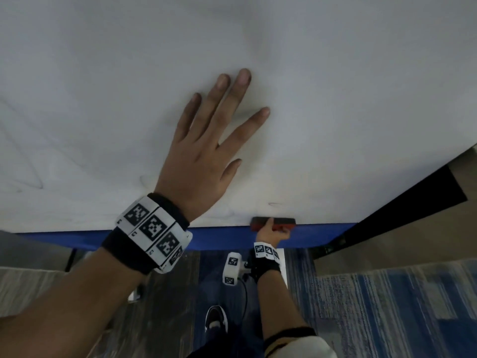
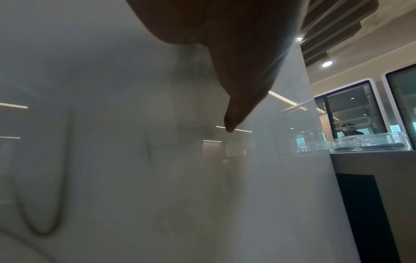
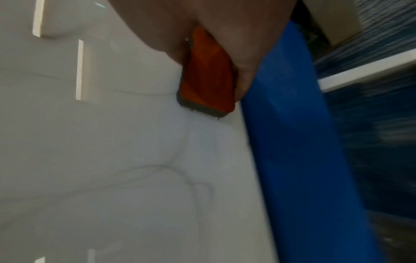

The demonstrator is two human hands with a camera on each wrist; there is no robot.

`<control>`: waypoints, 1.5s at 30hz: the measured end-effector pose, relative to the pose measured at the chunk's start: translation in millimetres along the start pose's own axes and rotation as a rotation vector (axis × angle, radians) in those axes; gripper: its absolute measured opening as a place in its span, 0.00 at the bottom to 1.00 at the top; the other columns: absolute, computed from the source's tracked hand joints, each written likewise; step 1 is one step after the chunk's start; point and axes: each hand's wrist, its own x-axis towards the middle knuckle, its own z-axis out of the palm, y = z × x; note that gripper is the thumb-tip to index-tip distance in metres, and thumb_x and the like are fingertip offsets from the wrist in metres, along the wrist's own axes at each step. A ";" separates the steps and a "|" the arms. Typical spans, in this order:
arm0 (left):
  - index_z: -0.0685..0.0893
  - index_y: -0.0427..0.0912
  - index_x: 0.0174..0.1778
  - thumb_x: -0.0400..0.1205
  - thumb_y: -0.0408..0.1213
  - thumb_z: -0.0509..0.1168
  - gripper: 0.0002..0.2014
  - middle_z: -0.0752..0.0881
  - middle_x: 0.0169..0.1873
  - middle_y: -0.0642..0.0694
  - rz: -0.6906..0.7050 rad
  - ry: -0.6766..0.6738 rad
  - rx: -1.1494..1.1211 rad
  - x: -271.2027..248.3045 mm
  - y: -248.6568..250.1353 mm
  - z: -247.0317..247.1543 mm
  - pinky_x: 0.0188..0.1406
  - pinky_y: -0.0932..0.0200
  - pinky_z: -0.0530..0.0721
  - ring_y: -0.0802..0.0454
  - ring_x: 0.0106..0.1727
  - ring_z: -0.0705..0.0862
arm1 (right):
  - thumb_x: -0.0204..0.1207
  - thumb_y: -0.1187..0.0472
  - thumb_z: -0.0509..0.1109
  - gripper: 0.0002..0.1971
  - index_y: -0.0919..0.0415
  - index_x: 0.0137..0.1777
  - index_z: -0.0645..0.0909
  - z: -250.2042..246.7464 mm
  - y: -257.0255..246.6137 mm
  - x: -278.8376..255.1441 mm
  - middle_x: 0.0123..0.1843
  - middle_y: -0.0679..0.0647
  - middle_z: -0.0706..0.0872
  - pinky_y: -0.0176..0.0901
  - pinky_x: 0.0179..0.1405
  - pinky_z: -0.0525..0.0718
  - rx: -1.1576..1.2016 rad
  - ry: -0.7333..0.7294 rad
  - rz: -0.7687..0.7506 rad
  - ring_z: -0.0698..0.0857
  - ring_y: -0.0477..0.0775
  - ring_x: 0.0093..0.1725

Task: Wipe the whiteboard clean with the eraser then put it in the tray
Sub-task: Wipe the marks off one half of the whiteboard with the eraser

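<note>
Our left hand (image 1: 204, 153) lies flat on the whiteboard (image 1: 103, 86) in the middle of the head view, fingers straight and spread apart, holding nothing; in the left wrist view only a part of that hand (image 2: 227, 53) shows at the top, dark and close, with one fingertip touching the board (image 2: 112, 160). Our right hand (image 1: 271, 232) is small in the lower middle of the head view, and it holds the eraser (image 1: 273, 223) with a thumb over the top and fingers curled below; the eraser is red with a dark strip along the side that meets the board, and it sits at the bottom edge of the whiteboard, just above the blue tray (image 1: 219, 237); in the right wrist view the red eraser (image 3: 207, 74) is pressed on the white board (image 3: 101, 142) with our fingers (image 3: 245, 71) beside it, right next to the blue tray (image 3: 292, 142); we cannot tell if the eraser touches the tray. Thin grey marks (image 1: 28, 177) show on the left part of the board, and more faint curved lines (image 3: 157, 170) show in the right wrist view. Both wrists wear bands with black and white square tags (image 1: 154, 228). Below the tray we see blue striped carpet (image 1: 387, 306) and one shoe (image 1: 216, 319) at the bottom.
</note>
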 end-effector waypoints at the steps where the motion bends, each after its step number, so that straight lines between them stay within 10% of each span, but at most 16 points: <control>1: 0.64 0.48 0.89 0.77 0.36 0.78 0.44 0.56 0.89 0.33 0.010 -0.009 -0.007 -1.9 -4.0 -5.0 0.90 0.43 0.49 0.35 0.90 0.54 | 0.85 0.72 0.67 0.27 0.75 0.79 0.60 3.1 -10.9 -10.0 0.77 0.73 0.72 0.41 0.62 0.77 0.030 -0.025 -0.064 0.79 0.64 0.67; 9: 0.68 0.46 0.84 0.85 0.47 0.73 0.33 0.61 0.81 0.15 -0.243 0.186 -0.028 -23.1 -35.0 -22.7 0.90 0.38 0.55 0.20 0.85 0.57 | 0.86 0.66 0.67 0.22 0.48 0.71 0.60 14.7 -39.3 -72.5 0.65 0.45 0.73 0.38 0.57 0.88 0.027 -0.276 -0.533 0.82 0.41 0.57; 15: 0.70 0.43 0.85 0.87 0.52 0.70 0.33 0.62 0.82 0.17 -0.275 0.136 0.025 -29.8 -54.9 -12.3 0.87 0.27 0.57 0.22 0.85 0.57 | 0.86 0.69 0.66 0.26 0.74 0.79 0.59 1.8 6.2 -24.8 0.77 0.70 0.71 0.38 0.66 0.74 0.044 -0.073 0.027 0.77 0.69 0.72; 18: 0.70 0.44 0.85 0.87 0.54 0.70 0.33 0.63 0.82 0.18 -0.271 0.154 0.026 -31.0 -56.9 -7.2 0.87 0.28 0.55 0.22 0.84 0.57 | 0.86 0.68 0.66 0.21 0.60 0.72 0.61 13.0 -5.0 -43.4 0.74 0.64 0.74 0.57 0.75 0.79 0.114 -0.134 -0.044 0.79 0.59 0.63; 21: 0.70 0.45 0.85 0.87 0.54 0.69 0.33 0.63 0.81 0.18 -0.258 0.168 0.021 -30.1 -59.1 -3.4 0.87 0.31 0.53 0.23 0.84 0.57 | 0.86 0.68 0.67 0.19 0.51 0.65 0.60 20.8 -14.2 -82.4 0.61 0.51 0.76 0.38 0.56 0.87 0.071 -0.362 -0.260 0.81 0.47 0.54; 25: 0.68 0.47 0.85 0.87 0.55 0.69 0.33 0.63 0.82 0.22 -0.234 0.179 0.037 -33.5 -65.6 -1.7 0.88 0.37 0.49 0.26 0.85 0.57 | 0.84 0.70 0.69 0.21 0.54 0.66 0.62 16.1 -6.7 -81.9 0.61 0.49 0.75 0.35 0.54 0.88 0.070 -0.434 -0.302 0.82 0.32 0.52; 29: 0.70 0.47 0.85 0.88 0.56 0.68 0.32 0.63 0.83 0.28 -0.184 0.180 0.070 -36.8 -73.8 0.1 0.87 0.37 0.54 0.30 0.85 0.59 | 0.84 0.66 0.70 0.22 0.56 0.68 0.61 7.3 10.5 -66.4 0.70 0.61 0.77 0.65 0.64 0.86 0.090 -0.228 -0.030 0.80 0.56 0.57; 32: 0.69 0.48 0.85 0.88 0.56 0.67 0.31 0.59 0.83 0.32 -0.153 0.192 0.094 -38.5 -76.9 2.5 0.89 0.41 0.50 0.32 0.85 0.58 | 0.86 0.63 0.69 0.19 0.53 0.65 0.61 14.7 7.4 -68.1 0.78 0.66 0.72 0.62 0.61 0.84 0.150 -0.122 0.156 0.78 0.61 0.60; 40: 0.66 0.50 0.87 0.87 0.48 0.70 0.33 0.59 0.85 0.33 -0.131 0.129 0.083 -41.4 -79.6 -7.8 0.89 0.42 0.51 0.34 0.87 0.57 | 0.83 0.66 0.72 0.22 0.52 0.63 0.61 30.0 22.8 -94.4 0.63 0.54 0.75 0.40 0.54 0.89 0.126 -0.426 -0.028 0.82 0.49 0.57; 45: 0.74 0.47 0.83 0.83 0.48 0.74 0.33 0.65 0.82 0.22 -0.229 0.174 0.085 -48.3 -103.3 -37.0 0.88 0.37 0.60 0.25 0.85 0.61 | 0.79 0.73 0.73 0.26 0.55 0.62 0.59 30.4 60.1 -83.7 0.71 0.65 0.74 0.65 0.70 0.82 0.107 -0.289 0.156 0.78 0.59 0.58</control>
